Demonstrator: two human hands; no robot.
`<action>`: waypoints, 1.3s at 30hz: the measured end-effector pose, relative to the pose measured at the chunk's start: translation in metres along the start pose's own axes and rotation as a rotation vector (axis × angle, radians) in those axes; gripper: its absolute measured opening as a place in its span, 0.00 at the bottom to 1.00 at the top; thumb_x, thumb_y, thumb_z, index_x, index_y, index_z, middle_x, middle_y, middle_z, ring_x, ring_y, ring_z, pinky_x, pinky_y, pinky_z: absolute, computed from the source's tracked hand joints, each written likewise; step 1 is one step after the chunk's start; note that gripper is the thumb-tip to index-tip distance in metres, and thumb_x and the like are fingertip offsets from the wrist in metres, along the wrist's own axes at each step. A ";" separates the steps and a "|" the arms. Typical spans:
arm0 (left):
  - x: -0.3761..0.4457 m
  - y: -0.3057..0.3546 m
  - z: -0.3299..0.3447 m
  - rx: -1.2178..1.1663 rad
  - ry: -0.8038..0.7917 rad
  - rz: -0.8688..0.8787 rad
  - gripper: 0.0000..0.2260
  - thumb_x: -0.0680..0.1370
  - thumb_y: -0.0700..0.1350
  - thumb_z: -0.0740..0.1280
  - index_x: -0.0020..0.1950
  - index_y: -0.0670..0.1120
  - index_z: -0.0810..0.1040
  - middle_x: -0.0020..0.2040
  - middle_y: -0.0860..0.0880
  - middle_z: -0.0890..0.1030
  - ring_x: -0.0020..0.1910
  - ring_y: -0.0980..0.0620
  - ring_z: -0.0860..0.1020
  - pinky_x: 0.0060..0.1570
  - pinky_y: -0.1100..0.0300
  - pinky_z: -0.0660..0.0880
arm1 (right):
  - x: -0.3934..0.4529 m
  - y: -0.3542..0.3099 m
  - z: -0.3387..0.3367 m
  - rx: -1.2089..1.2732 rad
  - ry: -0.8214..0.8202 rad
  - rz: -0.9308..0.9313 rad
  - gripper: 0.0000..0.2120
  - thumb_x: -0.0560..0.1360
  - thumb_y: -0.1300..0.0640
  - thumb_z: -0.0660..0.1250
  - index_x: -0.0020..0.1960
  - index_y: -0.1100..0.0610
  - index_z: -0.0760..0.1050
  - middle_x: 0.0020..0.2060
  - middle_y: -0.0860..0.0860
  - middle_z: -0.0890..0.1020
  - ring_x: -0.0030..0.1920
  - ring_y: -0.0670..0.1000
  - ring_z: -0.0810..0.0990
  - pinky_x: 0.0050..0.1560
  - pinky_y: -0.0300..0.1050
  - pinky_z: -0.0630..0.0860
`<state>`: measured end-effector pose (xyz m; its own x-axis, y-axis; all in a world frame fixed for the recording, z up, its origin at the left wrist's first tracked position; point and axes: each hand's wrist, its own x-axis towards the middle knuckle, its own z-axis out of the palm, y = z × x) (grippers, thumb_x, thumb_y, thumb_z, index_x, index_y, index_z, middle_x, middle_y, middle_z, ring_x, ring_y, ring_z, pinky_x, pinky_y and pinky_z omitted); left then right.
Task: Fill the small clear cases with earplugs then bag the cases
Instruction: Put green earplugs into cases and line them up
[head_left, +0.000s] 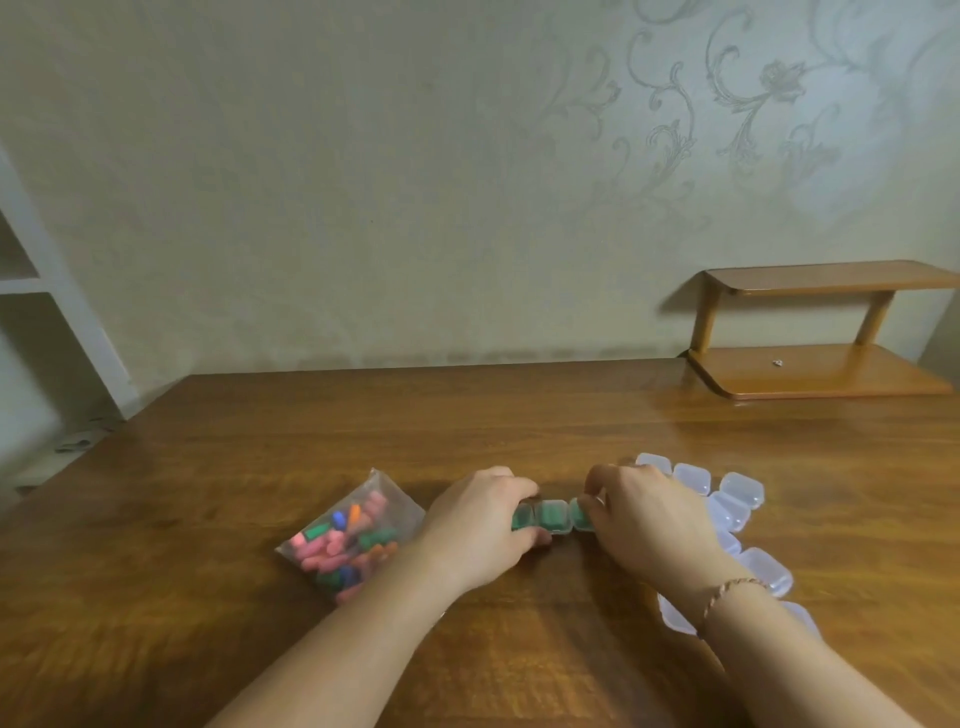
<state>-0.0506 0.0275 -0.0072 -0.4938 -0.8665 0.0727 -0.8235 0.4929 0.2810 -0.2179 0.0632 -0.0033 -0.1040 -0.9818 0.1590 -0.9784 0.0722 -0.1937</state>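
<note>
A row of three small clear cases (553, 515), each holding green earplugs, lies on the wooden table (519, 415). The left hand (480, 519) curls around the row's left end; the right hand (641, 512) pinches its right end. Left of the row, a clear bag (353, 535) holds multicoloured earplugs; right, empty cases (737, 499) cluster.

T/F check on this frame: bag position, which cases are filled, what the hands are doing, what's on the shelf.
1. The bag of earplugs lies left of both hands. True.
2. The cases between the hands hold pink earplugs. False: green ones.
3. The empty clear cases sit by the right hand. True.
4. The left hand rests in the bag. False: it grips the row of filled cases.
5. The wooden shelf is stacked with cases. False: only a tiny speck shows there.
</note>
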 end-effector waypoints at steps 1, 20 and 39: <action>-0.001 -0.002 -0.001 0.009 -0.001 -0.002 0.23 0.77 0.56 0.70 0.71 0.54 0.73 0.61 0.54 0.77 0.57 0.55 0.76 0.54 0.56 0.77 | 0.000 -0.002 0.001 -0.003 0.015 -0.001 0.10 0.79 0.45 0.59 0.54 0.47 0.76 0.46 0.47 0.80 0.43 0.47 0.78 0.41 0.42 0.79; -0.049 -0.026 -0.020 -0.007 0.017 -0.112 0.40 0.76 0.61 0.67 0.79 0.62 0.45 0.80 0.60 0.46 0.72 0.54 0.68 0.66 0.52 0.72 | -0.006 0.034 -0.014 -0.147 -0.002 -0.038 0.19 0.79 0.51 0.61 0.69 0.43 0.69 0.68 0.43 0.73 0.70 0.50 0.64 0.64 0.46 0.67; -0.085 -0.020 -0.036 -1.543 -0.083 -0.132 0.20 0.79 0.54 0.60 0.55 0.43 0.85 0.53 0.38 0.85 0.50 0.44 0.84 0.54 0.50 0.79 | -0.038 -0.038 -0.021 0.841 0.122 -0.601 0.14 0.70 0.53 0.76 0.54 0.45 0.77 0.52 0.42 0.81 0.59 0.48 0.78 0.57 0.35 0.72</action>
<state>0.0179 0.0882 0.0150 -0.4997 -0.8635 -0.0676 0.1906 -0.1858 0.9639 -0.1808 0.1016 0.0181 0.2966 -0.7875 0.5402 -0.4389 -0.6148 -0.6553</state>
